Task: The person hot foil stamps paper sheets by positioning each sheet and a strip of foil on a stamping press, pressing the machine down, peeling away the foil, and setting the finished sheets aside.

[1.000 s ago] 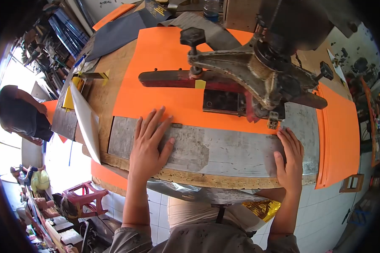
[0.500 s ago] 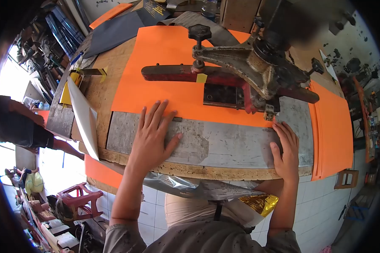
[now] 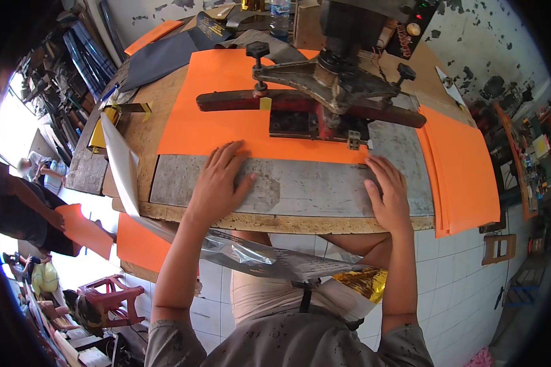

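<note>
A large orange sheet [image 3: 193, 131] lies on the grey metal plate [image 3: 306, 189] of a press. My left hand [image 3: 217, 183] rests flat at the sheet's near edge, fingertips on the orange and thumb out to the side. At the sheet's near right corner are the fingertips of my right hand [image 3: 387, 192], its palm over the plate's front right part. Neither hand grips anything. Above the sheet is the press head [image 3: 330, 76], with a red bar [image 3: 226, 100] and a dark block [image 3: 292, 124] under it. The block's underside is hidden.
A stack of orange sheets [image 3: 462, 174] sits right of the plate. Silver foil [image 3: 245, 252] and gold foil [image 3: 367, 282] hang below the table's front edge. A water bottle [image 3: 280, 18] stands behind. At left, a person [image 3: 33, 205] holds an orange sheet [image 3: 86, 229].
The view has shifted, so the press appears further left and higher. My hands stay at the sheet's near edge. More of the orange sheet beside the person at left now shows.
</note>
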`<state>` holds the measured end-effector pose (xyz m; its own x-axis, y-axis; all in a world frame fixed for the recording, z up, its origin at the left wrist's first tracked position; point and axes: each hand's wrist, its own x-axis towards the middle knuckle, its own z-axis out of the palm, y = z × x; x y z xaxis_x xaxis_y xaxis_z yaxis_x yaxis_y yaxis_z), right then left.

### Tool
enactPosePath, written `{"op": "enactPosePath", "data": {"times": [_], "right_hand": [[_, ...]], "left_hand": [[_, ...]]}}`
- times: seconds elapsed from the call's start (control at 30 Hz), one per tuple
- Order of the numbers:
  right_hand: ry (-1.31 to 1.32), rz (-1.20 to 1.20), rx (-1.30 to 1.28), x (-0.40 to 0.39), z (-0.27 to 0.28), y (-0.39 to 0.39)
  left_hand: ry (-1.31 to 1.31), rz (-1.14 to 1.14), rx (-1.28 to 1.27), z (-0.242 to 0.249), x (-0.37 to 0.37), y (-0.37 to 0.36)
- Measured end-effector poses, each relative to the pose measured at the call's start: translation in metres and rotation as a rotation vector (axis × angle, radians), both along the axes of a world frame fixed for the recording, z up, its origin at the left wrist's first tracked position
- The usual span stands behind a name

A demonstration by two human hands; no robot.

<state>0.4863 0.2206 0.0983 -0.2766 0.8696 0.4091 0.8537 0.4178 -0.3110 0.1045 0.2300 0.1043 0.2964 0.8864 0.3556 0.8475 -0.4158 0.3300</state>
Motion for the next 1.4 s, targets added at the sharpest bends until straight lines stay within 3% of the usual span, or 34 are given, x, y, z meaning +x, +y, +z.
{"op": "enactPosePath", "data": {"times": [0.77, 0.97, 1.07, 1.17, 1.27, 1.4], "right_hand": [[-0.028, 0.068, 0.084, -0.034, -0.013, 0.013], [0.361, 0.452, -0.176, -0.032, 0.020, -0.030], [0.522, 0.120, -0.490, -0.034, 0.019, -0.039], [0.475, 0.086, -0.356, -0.036, 0.007, -0.035], [0.127, 0.082, 0.211, -0.053, 0.007, -0.031], [0.136, 0.295, 0.120, -0.064, 0.000, -0.047]], "left_hand": [[-0.013, 0.022, 0.046, -0.002, 0.004, -0.009], [-0.028, 0.032, 0.055, -0.004, 0.003, -0.009], [-0.084, 0.053, 0.083, -0.004, 0.006, -0.011], [-0.092, 0.048, 0.081, -0.006, 0.004, -0.011], [-0.091, 0.050, 0.097, -0.007, 0.004, -0.011], [-0.084, 0.036, 0.095, -0.005, 0.004, -0.012]]}}
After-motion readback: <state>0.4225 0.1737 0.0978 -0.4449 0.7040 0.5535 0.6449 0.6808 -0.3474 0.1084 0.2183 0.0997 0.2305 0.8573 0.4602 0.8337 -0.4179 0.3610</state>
